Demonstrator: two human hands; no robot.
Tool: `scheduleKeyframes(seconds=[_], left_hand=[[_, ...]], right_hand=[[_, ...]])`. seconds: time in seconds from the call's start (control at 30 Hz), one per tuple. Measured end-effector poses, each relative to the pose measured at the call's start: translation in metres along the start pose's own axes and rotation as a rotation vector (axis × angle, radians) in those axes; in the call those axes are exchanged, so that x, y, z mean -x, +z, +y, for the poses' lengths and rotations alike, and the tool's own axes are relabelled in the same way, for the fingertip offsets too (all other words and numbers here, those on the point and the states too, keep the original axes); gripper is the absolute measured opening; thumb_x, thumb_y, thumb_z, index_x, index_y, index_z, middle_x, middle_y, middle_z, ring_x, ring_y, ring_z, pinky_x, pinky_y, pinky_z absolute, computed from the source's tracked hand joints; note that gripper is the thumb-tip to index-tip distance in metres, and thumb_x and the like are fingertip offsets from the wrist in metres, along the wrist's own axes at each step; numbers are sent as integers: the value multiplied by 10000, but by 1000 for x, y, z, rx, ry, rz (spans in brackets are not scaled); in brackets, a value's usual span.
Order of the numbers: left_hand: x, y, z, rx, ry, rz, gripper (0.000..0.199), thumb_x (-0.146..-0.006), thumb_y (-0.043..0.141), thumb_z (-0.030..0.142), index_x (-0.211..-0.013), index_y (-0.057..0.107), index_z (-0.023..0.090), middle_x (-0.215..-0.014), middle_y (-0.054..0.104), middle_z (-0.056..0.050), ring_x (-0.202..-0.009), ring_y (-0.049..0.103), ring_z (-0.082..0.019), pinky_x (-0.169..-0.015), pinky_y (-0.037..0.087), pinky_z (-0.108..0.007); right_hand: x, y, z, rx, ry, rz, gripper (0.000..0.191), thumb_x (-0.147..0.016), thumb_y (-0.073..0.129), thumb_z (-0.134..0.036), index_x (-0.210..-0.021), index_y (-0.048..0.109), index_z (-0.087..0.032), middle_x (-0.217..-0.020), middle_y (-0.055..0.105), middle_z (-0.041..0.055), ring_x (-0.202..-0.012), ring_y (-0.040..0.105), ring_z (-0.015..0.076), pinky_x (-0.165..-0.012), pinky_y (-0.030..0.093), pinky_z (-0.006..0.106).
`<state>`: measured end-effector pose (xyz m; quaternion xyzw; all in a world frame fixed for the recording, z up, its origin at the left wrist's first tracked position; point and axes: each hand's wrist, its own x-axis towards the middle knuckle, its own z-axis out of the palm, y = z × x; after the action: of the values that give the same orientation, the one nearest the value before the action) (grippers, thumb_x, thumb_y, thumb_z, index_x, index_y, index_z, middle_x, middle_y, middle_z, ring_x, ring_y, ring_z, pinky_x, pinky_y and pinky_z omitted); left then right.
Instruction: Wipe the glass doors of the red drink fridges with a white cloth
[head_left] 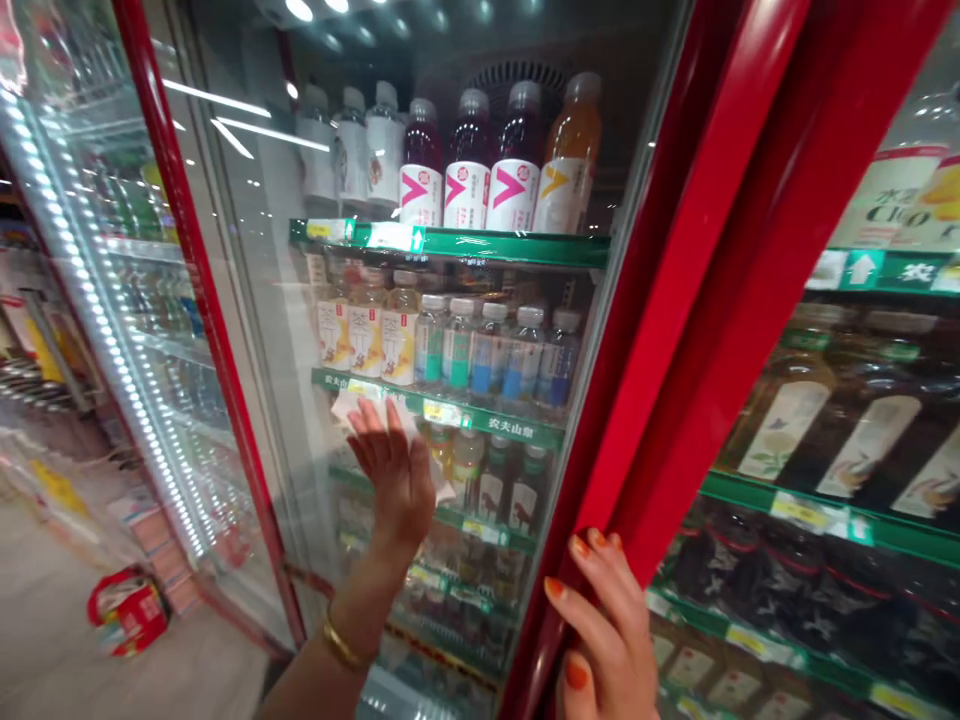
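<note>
- White cloth (could be paper, can't tell) (346, 404) is up against the glass door (251, 270) of the drinks cooler, lined up with the green shelf strip (517, 428) under the second row of bottles.
- Progress: looks partway to me, judging by the cloth spread on the pane. Can't tell which areas it has covered; no obvious line between a treated patch and the rest.
- Left over: whatever glass is unfinished, above or below the cloth. Reflections and blur hide any marks, so no real estimate from here.
- Left hand (394, 460): fingers up and a bit apart, nearly straight, palm side toward the pane. Cloth pinned flat under it rather than gripped.
- Left arm: comes up from below, angled to the right, wrist bent back. Gold bracelet (343, 640) on the forearm.
- Right hand (611, 610): on the red frame (660, 330) beside the pane, fingers lightly bent, thumb apart and lower. Looks like bracing, not a tight grip; nothing else visible in it. Palm side hidden.
- Bottles with pink V labels (469, 195) stand upright on the top shelf behind the glass, well above the cloth.
</note>
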<state>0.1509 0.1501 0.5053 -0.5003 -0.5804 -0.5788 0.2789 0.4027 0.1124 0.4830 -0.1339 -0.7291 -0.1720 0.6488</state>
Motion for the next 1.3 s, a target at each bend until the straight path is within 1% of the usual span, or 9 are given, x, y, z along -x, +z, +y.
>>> scheduleKeyframes(seconds=[0.13, 0.27, 0.43, 0.57, 0.67, 0.77, 0.93, 1.13, 1.3], left_hand=[[-9, 17, 67, 18, 201, -76, 736, -1126, 452, 278, -1806, 171, 285, -1894, 109, -116, -1763, -24, -337, -1429, 58, -656], [60, 25, 65, 106, 335, -232, 622, -1089, 557, 300, -1698, 461, 385, -1735, 529, -33, -1733, 244, -278, -1434, 198, -552], [77, 0, 38, 145, -23, -102, 649, -1153, 340, 296, -1791, 227, 331, -1830, 355, -75, -1752, 103, -235, -1430, 213, -602], [53, -24, 98, 644, -406, -183, 609, -1151, 277, 552, -1709, 457, 388, -1735, 523, -7, -1702, 335, -235, -1390, 377, -485], [56, -41, 157, 1038, -598, -293, 808, -1067, 266, 793, -1667, 545, 328, -1620, 648, -43, -1662, 429, -305, -1366, 419, -527], [63, -49, 187, 1338, -642, -421, 965, -949, 350, 952, -1668, 539, 337, -1659, 608, -51, -1705, 341, -324, -1406, 326, -518], [55, -28, 190, 841, -537, -188, 621, -1072, 438, 713, -1490, 612, 289, -1677, 516, -116, -1552, 496, -289, -1323, 386, -509], [53, -19, 208, 673, -586, -361, 375, -988, 688, 381, -1323, 573, 256, -1310, 708, -102, -1247, 678, -255, -1126, 537, -441], [48, -30, 213, 663, -619, -427, 316, -917, 690, 215, -1211, 582, 258, -1289, 731, -87, -1241, 688, -260, -1148, 514, -445]], right_hand=[[-20, -16, 10, -124, -11, -102, 442, -1143, 407, -344, -1489, 660, -234, -1620, 631, 58, -1568, 545, 212, -1322, 482, 426], [-27, -22, 24, -251, -104, -166, 600, -1086, 464, -243, -1684, 473, -213, -1763, 484, 74, -1625, 482, 253, -1315, 498, 492], [-42, -2, 22, -395, -40, -302, 798, -1006, 539, -88, -1759, 322, -238, -1818, 384, 93, -1704, 334, 285, -1327, 482, 544], [-62, 12, 6, -484, 108, -341, 818, -1081, 532, -183, -1799, 160, -309, -1871, 239, 78, -1739, 212, 295, -1361, 416, 578], [-62, 9, -2, -548, 280, -267, 752, -1118, 518, -302, -1793, 188, -345, -1868, 252, 65, -1728, 250, 305, -1364, 395, 598], [-50, 0, -8, -490, 556, -77, 577, -1134, 497, -381, -1706, 453, -324, -1738, 521, 89, -1591, 532, 293, -1275, 527, 534], [-47, -19, -16, -405, 1118, 438, 604, -1107, 556, -536, -1622, 563, -222, -1534, 707, 138, -1356, 719, 271, -1151, 593, 433], [-57, -59, -15, -260, 1255, 589, 535, -1024, 661, -607, -1408, 711, -238, -1189, 809, 57, -922, 747, 201, -751, 613, 297], [-54, -80, -20, -164, 1186, 544, 430, -1049, 604, -575, -1311, 751, -268, -1070, 809, 40, -836, 713, 225, -690, 578, 339]])
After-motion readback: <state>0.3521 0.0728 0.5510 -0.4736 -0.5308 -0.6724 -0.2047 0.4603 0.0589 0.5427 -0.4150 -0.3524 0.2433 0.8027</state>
